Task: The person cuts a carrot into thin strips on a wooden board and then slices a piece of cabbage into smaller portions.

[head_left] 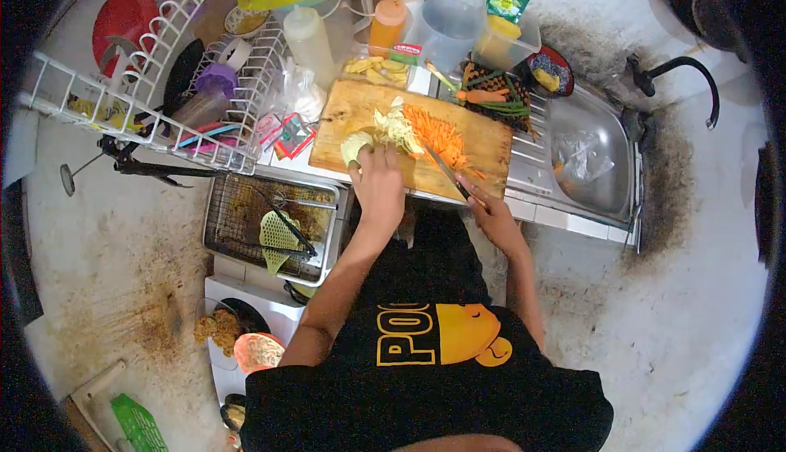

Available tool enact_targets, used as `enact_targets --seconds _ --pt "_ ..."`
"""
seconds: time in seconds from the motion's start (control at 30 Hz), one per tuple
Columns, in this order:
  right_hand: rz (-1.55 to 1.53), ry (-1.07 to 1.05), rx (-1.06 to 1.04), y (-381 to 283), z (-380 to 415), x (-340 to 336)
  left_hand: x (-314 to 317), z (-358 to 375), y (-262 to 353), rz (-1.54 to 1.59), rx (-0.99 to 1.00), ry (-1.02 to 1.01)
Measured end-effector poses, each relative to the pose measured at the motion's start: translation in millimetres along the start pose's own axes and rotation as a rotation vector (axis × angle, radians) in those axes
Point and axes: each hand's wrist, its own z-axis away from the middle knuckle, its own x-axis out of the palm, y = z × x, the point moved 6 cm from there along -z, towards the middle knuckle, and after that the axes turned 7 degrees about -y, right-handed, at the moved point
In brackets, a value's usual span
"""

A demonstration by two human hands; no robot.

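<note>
On the wooden cutting board [336,120] my left hand [379,188] has its fingers curled down over a pale piece of cabbage [354,146]. Shredded cabbage [396,128] lies just beyond those fingertips. My right hand [494,221] is closed around the handle of a knife [443,166], whose blade points up and left across the board. The blade's tip is at the edge of a heap of shredded carrot [436,133], close to the cabbage shreds. My left fingertips are partly hidden from above.
Behind the board are yellow slices in a container [377,69], squeeze bottles [388,26] and a carrot [481,96] with green stalks. A sink [583,161] with a plastic bag is right. A white dish rack [254,83] stands left, above a wire-rack tray [237,214].
</note>
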Motion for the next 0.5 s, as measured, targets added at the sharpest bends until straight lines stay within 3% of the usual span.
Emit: enact_targets --seconds 0.07,0.17,0.33,0.4,0.5 --pt "-0.018 -0.016 0.087 5.6 5.4 2.7 21.2 -11.7 -2.3 -0.127 -0.047 -0.202" --pt "-0.077 0.006 0.133 5.0 10.8 1.5 20.8 -28.2 4.7 -0.184 0.049 -0.089" --pt "-0.101 0.088 0.085 5.5 12.1 0.4 26.1 -56.5 -0.6 -0.066 0.005 -0.173" --pt "-0.149 0.053 0.243 5.6 14.9 0.3 24.9 -62.3 3.1 0.057 0.004 -0.228" --pt "-0.216 0.064 0.191 10.5 14.7 3.3 34.7 -61.0 0.3 0.073 0.029 -0.176"
